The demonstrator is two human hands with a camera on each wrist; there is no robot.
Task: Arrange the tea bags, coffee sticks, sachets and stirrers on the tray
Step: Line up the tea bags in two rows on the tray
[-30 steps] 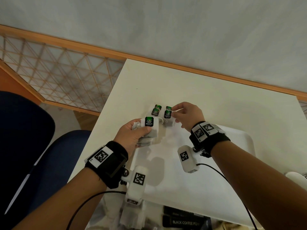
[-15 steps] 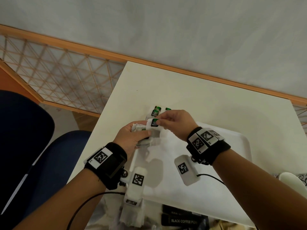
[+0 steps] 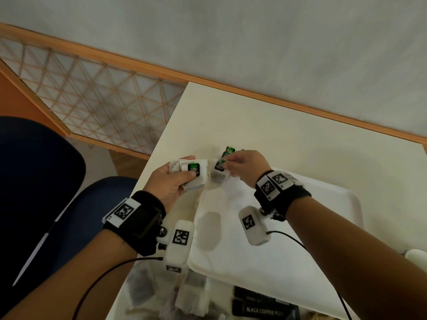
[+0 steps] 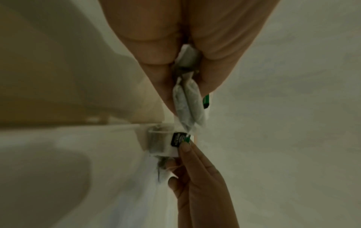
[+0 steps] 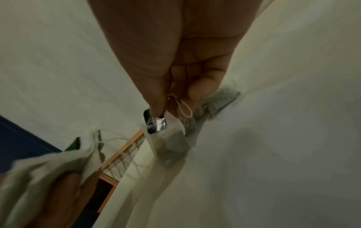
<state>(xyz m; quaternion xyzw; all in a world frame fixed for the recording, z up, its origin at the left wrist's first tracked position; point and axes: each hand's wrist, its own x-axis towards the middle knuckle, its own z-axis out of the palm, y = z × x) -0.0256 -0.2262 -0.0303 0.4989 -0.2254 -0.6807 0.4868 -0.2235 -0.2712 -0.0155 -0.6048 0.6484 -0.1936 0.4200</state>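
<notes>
Left hand (image 3: 169, 181): a stack of tea bags (image 3: 193, 174) is being gripped off the tray's (image 3: 300, 262) far left corner.
Right hand (image 3: 246, 166): one tea bag (image 3: 219, 170) is being pinched by its tag, just beside the stack.
Hidden: the laid tea bags (image 3: 227, 151) are being partly covered, perhaps two.

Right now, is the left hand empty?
No, the left hand grips a small stack of tea bags, with a green tag showing on the top one.
</notes>
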